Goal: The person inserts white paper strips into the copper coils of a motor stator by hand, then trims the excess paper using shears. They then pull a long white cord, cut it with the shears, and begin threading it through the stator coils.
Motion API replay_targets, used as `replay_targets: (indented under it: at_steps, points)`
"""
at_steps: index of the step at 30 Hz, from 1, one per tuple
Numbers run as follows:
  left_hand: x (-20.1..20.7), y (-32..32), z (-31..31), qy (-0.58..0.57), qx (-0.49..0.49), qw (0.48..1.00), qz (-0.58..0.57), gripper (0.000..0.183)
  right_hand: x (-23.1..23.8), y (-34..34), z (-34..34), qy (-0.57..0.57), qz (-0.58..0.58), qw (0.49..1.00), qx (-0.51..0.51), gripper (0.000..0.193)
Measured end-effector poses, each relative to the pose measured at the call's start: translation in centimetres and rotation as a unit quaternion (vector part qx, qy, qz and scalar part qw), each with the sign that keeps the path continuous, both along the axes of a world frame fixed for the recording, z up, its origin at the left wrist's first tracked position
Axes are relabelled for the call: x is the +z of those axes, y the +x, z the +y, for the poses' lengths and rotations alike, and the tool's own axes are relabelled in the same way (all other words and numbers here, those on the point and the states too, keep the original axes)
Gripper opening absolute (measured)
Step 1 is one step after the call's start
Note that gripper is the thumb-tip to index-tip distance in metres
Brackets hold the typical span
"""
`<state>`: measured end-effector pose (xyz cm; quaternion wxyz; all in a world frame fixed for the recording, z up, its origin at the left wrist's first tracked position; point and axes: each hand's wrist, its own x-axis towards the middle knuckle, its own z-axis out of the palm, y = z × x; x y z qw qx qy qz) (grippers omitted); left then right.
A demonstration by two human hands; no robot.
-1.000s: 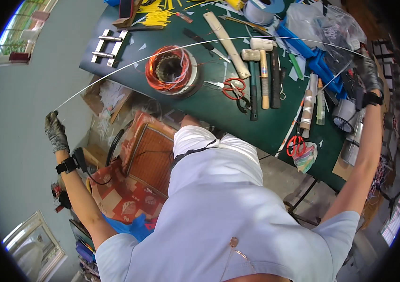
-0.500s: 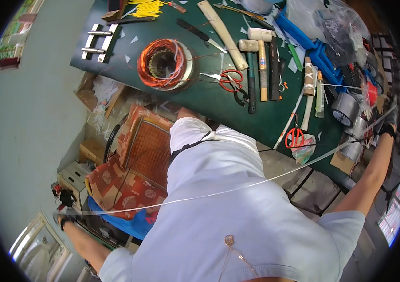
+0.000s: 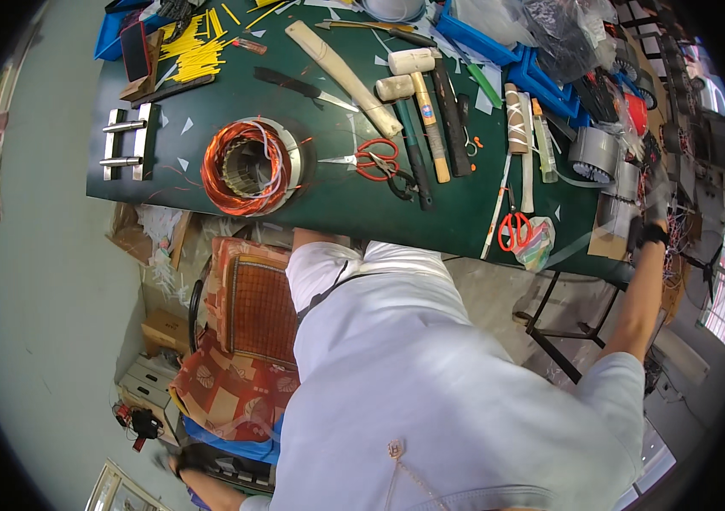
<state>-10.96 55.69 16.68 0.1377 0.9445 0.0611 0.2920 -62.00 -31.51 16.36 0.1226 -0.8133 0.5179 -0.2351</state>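
Observation:
My right hand [image 3: 654,213] is out at the far right, smeared by motion, beside grey metal cylinders. A faint, blurred whitish strip [image 3: 575,245] runs near it over the table's right corner. My left hand [image 3: 168,461] is low on the left, below the chair, its fingers also blurred. Another pale streak [image 3: 247,422] crosses the chair near it. Whether either hand grips the strip cannot be made out. Dark bands circle both wrists. On the green table [image 3: 328,204] sits a motor stator with copper windings [image 3: 219,183].
Red-handled scissors [image 3: 377,160], mallets [image 3: 414,61], a knife [image 3: 303,88] and a second pair of red scissors [image 3: 515,232] lie on the table. Yellow sticks [image 3: 196,61] and a metal frame [image 3: 145,145] are at left. Blue bins [image 3: 546,81] stand at back right. A patterned chair [image 3: 247,375] is below.
The white strip was stretched across my body between both hands; now only blurred pieces show near each side. My right hand has moved left; my left hand is lower and nearer my body.

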Motion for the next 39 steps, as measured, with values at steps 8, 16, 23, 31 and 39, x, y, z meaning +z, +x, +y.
replay_targets:
  at_steps: [8,16,23,31,39]
  points:
    - [-5.6,-10.9,-44.7,-0.266,-0.562,0.632,0.463,0.045,-5.8,22.0,19.5,0.005,0.058,0.968,0.243,0.024]
    - [-9.3,-15.0,-47.6,-0.054,-0.554,0.476,0.681,0.027,-13.0,16.2,19.1,-0.021,0.033,0.993,0.112,0.020]
    - [-13.0,-18.6,-53.8,-0.036,-0.697,0.521,0.491,0.061,-17.3,16.1,20.8,0.109,0.099,0.979,0.141,0.027]
    - [-12.7,-20.7,-58.0,-0.184,-0.471,0.292,0.812,0.022,-16.0,9.5,21.4,0.314,-0.106,0.940,0.077,0.055]
    - [-10.5,-20.2,-58.7,-0.158,-0.527,0.456,0.699,0.016,-26.9,1.0,21.8,0.205,0.306,0.917,-0.153,0.070]
